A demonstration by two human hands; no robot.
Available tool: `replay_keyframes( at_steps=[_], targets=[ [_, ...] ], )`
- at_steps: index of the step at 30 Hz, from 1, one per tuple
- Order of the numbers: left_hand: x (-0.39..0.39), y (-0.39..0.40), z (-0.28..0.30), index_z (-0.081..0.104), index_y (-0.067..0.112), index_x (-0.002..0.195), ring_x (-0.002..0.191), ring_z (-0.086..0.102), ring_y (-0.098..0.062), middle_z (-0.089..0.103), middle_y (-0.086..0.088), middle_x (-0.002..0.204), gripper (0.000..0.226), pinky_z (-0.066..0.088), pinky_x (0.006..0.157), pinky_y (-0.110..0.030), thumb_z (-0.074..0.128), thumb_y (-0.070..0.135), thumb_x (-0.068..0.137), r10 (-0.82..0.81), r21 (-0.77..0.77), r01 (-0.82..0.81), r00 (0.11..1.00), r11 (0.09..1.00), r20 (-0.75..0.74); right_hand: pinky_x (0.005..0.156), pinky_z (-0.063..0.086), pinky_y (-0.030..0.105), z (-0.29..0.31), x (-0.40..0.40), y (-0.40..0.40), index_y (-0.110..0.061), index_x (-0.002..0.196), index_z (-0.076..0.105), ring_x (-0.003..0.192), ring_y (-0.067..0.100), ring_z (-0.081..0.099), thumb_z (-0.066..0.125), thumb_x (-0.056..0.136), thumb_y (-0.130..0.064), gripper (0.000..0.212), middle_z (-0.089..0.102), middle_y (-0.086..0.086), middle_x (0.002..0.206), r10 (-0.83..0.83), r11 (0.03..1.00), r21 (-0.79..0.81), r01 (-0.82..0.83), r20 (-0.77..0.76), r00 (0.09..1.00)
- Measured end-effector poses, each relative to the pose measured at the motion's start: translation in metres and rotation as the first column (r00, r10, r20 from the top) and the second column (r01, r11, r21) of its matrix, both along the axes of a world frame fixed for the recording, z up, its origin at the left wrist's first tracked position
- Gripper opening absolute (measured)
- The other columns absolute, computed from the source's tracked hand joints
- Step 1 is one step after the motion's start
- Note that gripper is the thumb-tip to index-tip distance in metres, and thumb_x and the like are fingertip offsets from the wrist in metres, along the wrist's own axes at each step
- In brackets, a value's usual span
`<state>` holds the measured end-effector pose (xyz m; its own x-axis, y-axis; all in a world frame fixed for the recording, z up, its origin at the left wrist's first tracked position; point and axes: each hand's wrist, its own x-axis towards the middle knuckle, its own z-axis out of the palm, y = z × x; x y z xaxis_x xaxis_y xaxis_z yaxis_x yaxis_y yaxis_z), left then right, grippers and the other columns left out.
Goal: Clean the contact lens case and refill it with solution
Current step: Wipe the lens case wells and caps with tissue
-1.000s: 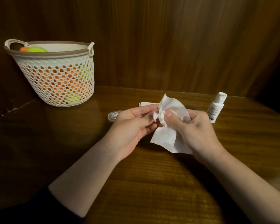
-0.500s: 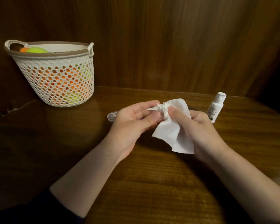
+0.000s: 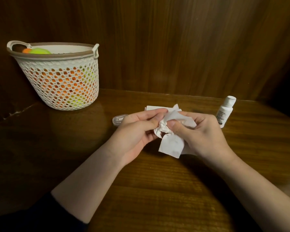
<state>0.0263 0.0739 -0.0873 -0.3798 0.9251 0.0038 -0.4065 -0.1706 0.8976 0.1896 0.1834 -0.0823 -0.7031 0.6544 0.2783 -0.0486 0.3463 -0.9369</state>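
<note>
While the tissue (image 3: 170, 139) is pinched and twisted between the fingers of both hands, the left hand (image 3: 136, 131) and right hand (image 3: 201, 134) are kept just above the desk (image 3: 157, 190). Probably 1 case part is wrapped inside for drying; its axis cannot be told. A clear piece (image 3: 118, 119) lies behind the left hand. The bottle (image 3: 224, 113) stands upright, cap on.

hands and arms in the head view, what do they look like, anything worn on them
Both hands, the left hand and the right hand, are bare: no gloves, rings or watch show. Both forearms are bare too. A dark sleeve covers the upper part of the left arm near the lower left corner; no sleeve shows on the right arm.
</note>
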Motion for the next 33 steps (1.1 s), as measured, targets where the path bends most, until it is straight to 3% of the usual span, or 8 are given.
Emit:
replay_keyframes(
  at_steps=[2, 6, 15, 21, 23, 27, 30, 33],
  targets=[
    [-0.001, 0.000, 0.000, 0.086, 0.018, 0.109, 0.113, 0.078, -0.021, 0.081, -0.007, 0.121, 0.031, 0.065, 0.089, -0.031, 0.077, 0.017, 0.079, 0.018, 0.007, -0.018, 1.000, 1.000, -0.012, 0.086, 0.065, 0.053, 0.000, 0.000, 0.002, -0.021, 0.111, 0.085, 0.099, 0.024, 0.081, 0.076, 0.097, -0.027, 0.018, 0.085, 0.000, 0.104, 0.024, 1.000, 0.015, -0.024, -0.011, 1.000],
    [-0.004, -0.002, 0.002, 0.078, 0.013, 0.125, 0.111, 0.078, -0.019, 0.080, -0.008, 0.123, 0.034, 0.063, 0.087, -0.028, 0.073, 0.014, 0.091, 0.043, -0.006, -0.043, 0.999, 0.999, 0.000, 0.076, 0.057, 0.042, 0.001, 0.003, 0.004, -0.020, 0.103, 0.086, 0.095, 0.035, 0.078, 0.066, 0.104, -0.032, 0.023, 0.084, 0.006, 0.099, 0.025, 1.000, 0.018, -0.025, 0.025, 0.999],
    [0.000, -0.003, 0.002, 0.077, 0.021, 0.119, 0.108, 0.079, -0.018, 0.083, 0.000, 0.115, 0.022, 0.065, 0.089, -0.032, 0.071, 0.015, 0.099, 0.085, -0.046, -0.098, 0.969, 0.994, -0.231, 0.068, 0.063, 0.030, 0.011, 0.005, 0.010, -0.010, 0.099, 0.084, 0.087, 0.026, 0.080, 0.068, 0.101, -0.041, 0.035, 0.082, 0.017, 0.105, 0.136, 0.930, -0.349, -0.111, 0.046, 0.990],
    [0.001, -0.004, 0.002, 0.078, 0.011, 0.117, 0.107, 0.080, -0.021, 0.083, -0.006, 0.112, 0.020, 0.064, 0.085, -0.028, 0.073, 0.008, 0.098, 0.095, -0.013, -0.100, 0.968, 0.995, -0.232, 0.065, 0.061, 0.023, 0.019, 0.013, 0.019, -0.020, 0.089, 0.086, 0.085, 0.022, 0.082, 0.072, 0.094, -0.045, 0.029, 0.084, 0.009, 0.101, 0.198, 0.942, -0.298, -0.155, 0.118, 0.973],
    [0.000, -0.004, 0.002, 0.079, 0.012, 0.116, 0.110, 0.079, -0.021, 0.082, -0.004, 0.114, 0.022, 0.064, 0.088, -0.029, 0.076, 0.007, 0.096, 0.090, -0.008, -0.095, 0.962, 0.995, -0.257, 0.065, 0.062, 0.024, 0.023, 0.018, 0.023, -0.019, 0.094, 0.086, 0.089, 0.024, 0.082, 0.069, 0.098, -0.045, 0.031, 0.084, 0.009, 0.103, 0.140, 0.961, -0.258, -0.100, 0.143, 0.980],
    [0.003, -0.004, -0.003, 0.079, 0.026, 0.114, 0.107, 0.076, -0.003, 0.081, 0.012, 0.110, 0.031, 0.061, 0.086, -0.018, 0.079, 0.003, 0.093, 0.079, -0.050, -0.132, 0.811, 0.990, -0.580, 0.056, 0.060, 0.028, 0.028, 0.024, 0.040, -0.023, 0.107, 0.079, 0.082, 0.021, 0.081, 0.062, 0.107, -0.040, 0.024, 0.083, -0.001, 0.096, -0.192, 0.960, -0.170, 0.222, 0.179, 0.965],
    [0.009, -0.002, -0.010, 0.077, 0.031, 0.115, 0.109, 0.074, -0.002, 0.079, 0.013, 0.114, 0.039, 0.062, 0.092, -0.023, 0.076, -0.002, 0.094, -0.010, -0.097, -0.083, 0.710, 0.992, -0.704, 0.061, 0.055, 0.035, 0.028, 0.024, 0.047, -0.030, 0.096, 0.064, 0.081, 0.020, 0.072, 0.054, 0.112, -0.028, 0.019, 0.072, -0.001, 0.088, -0.427, 0.889, -0.082, 0.451, 0.206, 0.880],
    [0.011, -0.002, -0.011, 0.075, 0.035, 0.117, 0.109, 0.073, 0.002, 0.078, 0.017, 0.115, 0.041, 0.061, 0.095, -0.024, 0.076, 0.001, 0.095, -0.099, -0.156, -0.037, 0.628, 0.987, -0.772, 0.061, 0.040, 0.032, 0.028, 0.021, 0.048, -0.028, 0.088, 0.060, 0.078, 0.015, 0.058, 0.053, 0.108, -0.022, 0.022, 0.059, -0.003, 0.088, -0.461, 0.871, -0.091, 0.483, 0.186, 0.867]
  ],
)
